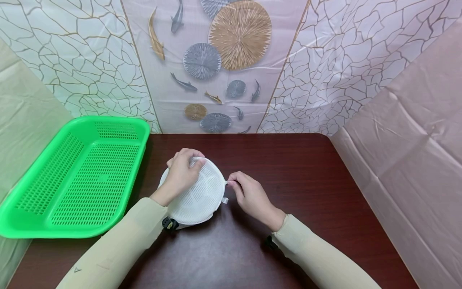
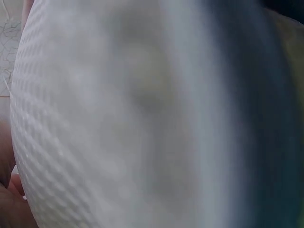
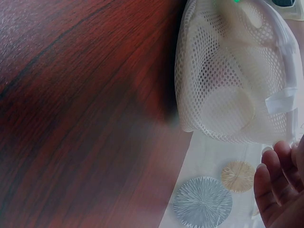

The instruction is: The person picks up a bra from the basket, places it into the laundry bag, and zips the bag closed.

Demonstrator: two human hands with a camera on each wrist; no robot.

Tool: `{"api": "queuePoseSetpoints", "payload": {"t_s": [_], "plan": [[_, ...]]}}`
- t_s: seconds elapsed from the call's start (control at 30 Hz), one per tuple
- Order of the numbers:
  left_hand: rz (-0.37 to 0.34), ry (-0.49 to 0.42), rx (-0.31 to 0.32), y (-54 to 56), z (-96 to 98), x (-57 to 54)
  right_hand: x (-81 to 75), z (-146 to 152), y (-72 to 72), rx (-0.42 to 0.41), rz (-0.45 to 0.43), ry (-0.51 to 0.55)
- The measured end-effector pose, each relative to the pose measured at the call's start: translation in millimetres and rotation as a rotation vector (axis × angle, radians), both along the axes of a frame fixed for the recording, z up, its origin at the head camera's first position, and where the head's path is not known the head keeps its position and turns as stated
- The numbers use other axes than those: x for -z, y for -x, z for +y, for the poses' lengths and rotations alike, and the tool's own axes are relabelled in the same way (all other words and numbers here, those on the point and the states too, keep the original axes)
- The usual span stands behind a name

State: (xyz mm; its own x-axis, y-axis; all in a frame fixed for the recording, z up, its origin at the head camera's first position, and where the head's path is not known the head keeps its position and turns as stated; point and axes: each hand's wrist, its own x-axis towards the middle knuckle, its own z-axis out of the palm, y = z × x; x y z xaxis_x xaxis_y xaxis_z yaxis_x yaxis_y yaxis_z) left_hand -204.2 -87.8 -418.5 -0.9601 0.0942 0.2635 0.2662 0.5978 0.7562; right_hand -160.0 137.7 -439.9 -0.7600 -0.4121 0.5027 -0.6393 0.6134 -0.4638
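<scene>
A round white mesh laundry bag [image 1: 197, 196] stands on the table, its flat top facing up and a zipper running around its rim. My left hand [image 1: 184, 170] grips its far left side, the thumb lying over the mesh top. At the bag's right edge my right hand [image 1: 252, 196] pinches the small zipper pull between thumb and forefinger. Just below, a white fabric tab [image 3: 281, 102] sticks out from the rim. Through the mesh in the right wrist view a pale round shape shows. White mesh [image 2: 57, 123] fills most of the left wrist view, largely blurred.
A large green plastic basket [image 1: 104, 230] with slotted walls stands to the left on the dark red-brown wooden table [image 1: 310, 176]. Behind the table hangs a patterned sheet [image 1: 231, 108] with fish and round leaf prints. Draped pinkish cloth [image 1: 408, 140] bounds the right side.
</scene>
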Motion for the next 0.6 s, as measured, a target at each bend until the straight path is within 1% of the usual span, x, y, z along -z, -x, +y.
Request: {"api": "queuePoseSetpoints", "payload": {"t_s": [0.13,0.33,0.5,0.6], "plan": [[-0.008,-0.004,-0.002,0.4,0.3,-0.3,-0.1,0.2,0.1,0.004,0.000,-0.001],[-0.004,0.010,0.021,-0.4,-0.3,-1.3,-0.7,-0.8,1.0,0.005,0.006,0.010],[0.068,0.034,0.046,-3.9,0.9,-2.3,0.3,-0.7,3.6,0.010,0.029,0.012],[0.124,0.072,0.087,-7.3,3.7,-3.4,0.4,0.0,5.1,0.016,0.050,0.020]]}}
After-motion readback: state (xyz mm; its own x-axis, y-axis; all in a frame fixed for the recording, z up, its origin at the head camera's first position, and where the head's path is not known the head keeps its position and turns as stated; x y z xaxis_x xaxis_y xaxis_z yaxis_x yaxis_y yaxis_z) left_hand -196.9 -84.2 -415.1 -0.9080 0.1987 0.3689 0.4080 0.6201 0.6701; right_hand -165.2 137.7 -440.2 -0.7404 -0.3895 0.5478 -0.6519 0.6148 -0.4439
